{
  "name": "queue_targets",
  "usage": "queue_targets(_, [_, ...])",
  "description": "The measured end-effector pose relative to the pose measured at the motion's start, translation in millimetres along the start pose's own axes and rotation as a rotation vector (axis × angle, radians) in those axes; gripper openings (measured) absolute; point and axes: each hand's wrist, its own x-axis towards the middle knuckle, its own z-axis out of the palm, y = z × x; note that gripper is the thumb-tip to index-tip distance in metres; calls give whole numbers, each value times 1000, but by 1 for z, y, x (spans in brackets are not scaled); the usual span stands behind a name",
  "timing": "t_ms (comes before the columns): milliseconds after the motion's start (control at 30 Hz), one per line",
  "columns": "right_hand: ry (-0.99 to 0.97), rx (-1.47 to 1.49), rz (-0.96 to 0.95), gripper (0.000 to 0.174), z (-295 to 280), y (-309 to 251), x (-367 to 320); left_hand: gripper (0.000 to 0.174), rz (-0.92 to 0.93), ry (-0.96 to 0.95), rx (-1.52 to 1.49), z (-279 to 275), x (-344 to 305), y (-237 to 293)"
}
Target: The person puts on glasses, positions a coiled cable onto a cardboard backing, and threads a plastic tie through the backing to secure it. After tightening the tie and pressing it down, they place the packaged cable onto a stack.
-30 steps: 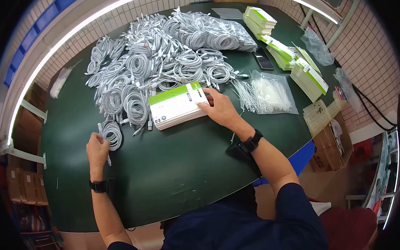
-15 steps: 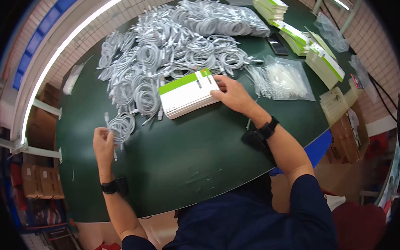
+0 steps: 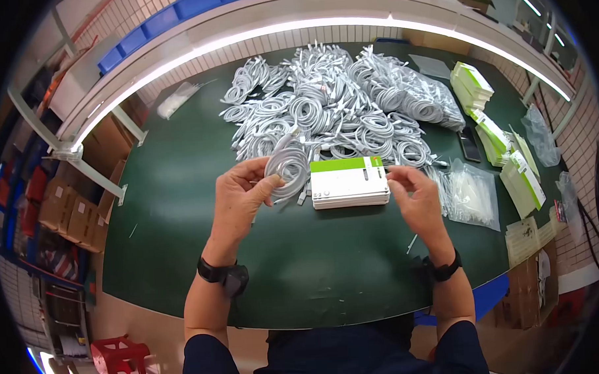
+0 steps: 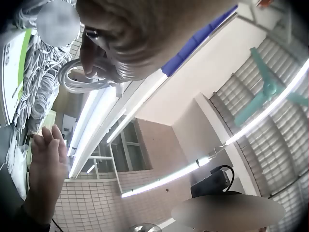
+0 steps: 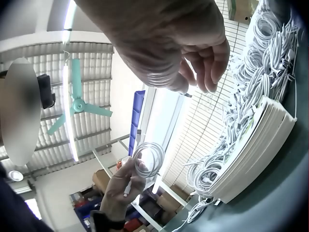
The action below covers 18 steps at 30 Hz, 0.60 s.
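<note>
A coiled white cable (image 3: 288,171) is raised over the table, and my left hand (image 3: 237,196) pinches its near side between thumb and fingers. In the right wrist view the same loop stands upright in those fingers. A stack of white and green packaging cards (image 3: 349,185) lies in front of the cable heap. Close by its right end is my right hand (image 3: 415,196), fingers loosely bent. The left wrist view shows this right hand (image 4: 48,159) with fingers apart from the cards.
Behind the cards spreads a big heap of coiled cables (image 3: 323,100). On the right are a bag of white ties (image 3: 473,197), a phone (image 3: 469,145) and several more card stacks (image 3: 523,182). A light bar (image 3: 320,25) spans the back.
My left hand has lifted the coiled cable off the table and brought it right, towards the cards. The right hand has let go of the card stack. The head view has shifted.
</note>
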Motion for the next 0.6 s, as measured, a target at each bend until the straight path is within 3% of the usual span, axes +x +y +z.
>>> queue_targets(100, [-184, 366, 179, 25, 9, -36, -4, 32, 30, -75, -35, 36, 11, -4])
queue_targets(167, [-310, 422, 267, 26, 11, -55, -3, 33, 51, -141, -7, 55, 16, -7])
queue_targets(333, [-311, 503, 248, 31, 23, -56, -3, 30, 74, -186, -24, 93, 18, -13])
queue_targets(467, [-254, 539, 181, 47, 33, -27, -5, 41, 725, -123, 488, 110, 19, -37])
queue_targets(600, [-166, 585, 232, 53, 40, -22, -11, 37, 894, -161, 501, 123, 17, -39])
